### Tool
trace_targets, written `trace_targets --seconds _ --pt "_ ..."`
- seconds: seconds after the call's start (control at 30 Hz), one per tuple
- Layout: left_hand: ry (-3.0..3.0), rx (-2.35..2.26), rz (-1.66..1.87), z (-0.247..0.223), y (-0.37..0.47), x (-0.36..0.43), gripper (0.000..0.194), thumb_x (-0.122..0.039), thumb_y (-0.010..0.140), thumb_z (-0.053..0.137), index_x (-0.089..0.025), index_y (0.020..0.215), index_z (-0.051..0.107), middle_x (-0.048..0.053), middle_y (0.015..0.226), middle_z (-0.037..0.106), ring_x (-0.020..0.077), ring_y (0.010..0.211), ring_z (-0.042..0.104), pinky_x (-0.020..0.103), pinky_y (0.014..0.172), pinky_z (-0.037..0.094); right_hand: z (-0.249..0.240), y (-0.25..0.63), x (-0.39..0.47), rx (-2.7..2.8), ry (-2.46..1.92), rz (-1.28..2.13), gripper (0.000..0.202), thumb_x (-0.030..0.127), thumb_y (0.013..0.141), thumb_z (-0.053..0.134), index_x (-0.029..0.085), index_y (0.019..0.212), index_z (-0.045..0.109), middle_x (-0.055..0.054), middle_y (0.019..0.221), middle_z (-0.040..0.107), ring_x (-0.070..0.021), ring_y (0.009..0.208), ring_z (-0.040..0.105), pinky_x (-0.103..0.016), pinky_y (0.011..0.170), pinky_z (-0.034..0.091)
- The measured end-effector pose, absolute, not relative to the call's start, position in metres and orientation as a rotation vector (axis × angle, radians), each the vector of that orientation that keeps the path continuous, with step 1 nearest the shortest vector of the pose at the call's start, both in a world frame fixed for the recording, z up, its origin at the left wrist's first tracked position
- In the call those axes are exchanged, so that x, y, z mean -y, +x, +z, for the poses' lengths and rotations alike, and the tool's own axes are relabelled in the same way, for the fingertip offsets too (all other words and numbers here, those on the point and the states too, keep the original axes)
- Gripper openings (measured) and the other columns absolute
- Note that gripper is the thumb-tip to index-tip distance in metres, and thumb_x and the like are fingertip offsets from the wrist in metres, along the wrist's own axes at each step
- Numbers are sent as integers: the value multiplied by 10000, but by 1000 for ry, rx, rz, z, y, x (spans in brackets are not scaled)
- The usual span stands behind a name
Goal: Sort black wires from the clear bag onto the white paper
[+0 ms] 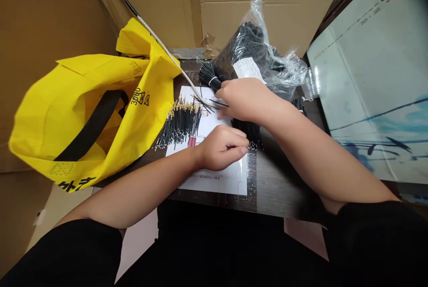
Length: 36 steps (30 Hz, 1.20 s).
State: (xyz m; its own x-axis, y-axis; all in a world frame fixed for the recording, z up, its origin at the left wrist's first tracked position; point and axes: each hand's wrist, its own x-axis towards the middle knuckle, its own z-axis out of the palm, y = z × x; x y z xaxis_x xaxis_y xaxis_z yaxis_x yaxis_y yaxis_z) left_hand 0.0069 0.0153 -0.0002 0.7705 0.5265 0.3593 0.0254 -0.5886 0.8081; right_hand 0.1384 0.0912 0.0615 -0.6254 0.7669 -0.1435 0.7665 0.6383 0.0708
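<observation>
My left hand is closed over a printed white sheet; what its curled fingers hold, if anything, is hidden. Farther back, my right hand has its fingertips among a few thin black wires, beside the tip of a white cable. Just behind it lies a tied bundle of black wires. A pile of black wires with gold-coloured ends is left of my hands. More dark wires lie partly under my right forearm.
A yellow bag with a black strap stands at the left. Behind my right hand rests a clear plastic bag of black wires. Cardboard boxes close off the back, and a pale painted panel leans at the right.
</observation>
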Motion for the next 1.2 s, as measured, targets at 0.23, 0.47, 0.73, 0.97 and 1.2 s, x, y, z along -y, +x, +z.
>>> trace_targets --seconds 0.23,0.47,0.73,0.97,1.2 --pt "2195 -252 580 -2 11 -6 333 -219 849 467 -210 592 256 -18 573 345 134 544 335 336 547 256 51 118 -97 -2654 1191 -38 346 394 888 710 105 1072 758 -158 1057 718 -251 880 666 -331 675 414" --pt "2226 -242 576 -4 12 -4 323 -196 831 475 -211 594 257 -20 565 348 138 537 349 347 541 255 41 114 -96 -2757 1152 -100 243 247 922 628 87 1062 744 -162 1044 715 -242 855 658 -328 616 348" --pt "2241 -270 575 -4 12 -5 319 -184 818 481 -208 589 260 -20 564 348 136 536 342 343 539 252 28 112 -100 -2827 1244 -75 250 134 948 494 94 1043 722 -150 998 702 -204 815 622 -321 604 259" --pt "2243 -285 595 -5 13 -5 319 -183 810 490 -206 580 270 -23 554 351 130 526 334 337 526 242 26 111 -96 -2987 1114 -40 217 153 950 503 143 1060 689 -104 1043 656 -166 825 554 -325 611 216" --pt "2240 -296 585 -3 13 -5 321 -180 810 484 -209 578 265 -21 553 358 131 525 338 340 525 239 24 107 -94 -3017 963 -155 225 174 974 474 175 1048 687 -63 943 618 -125 710 445 -329 602 166"
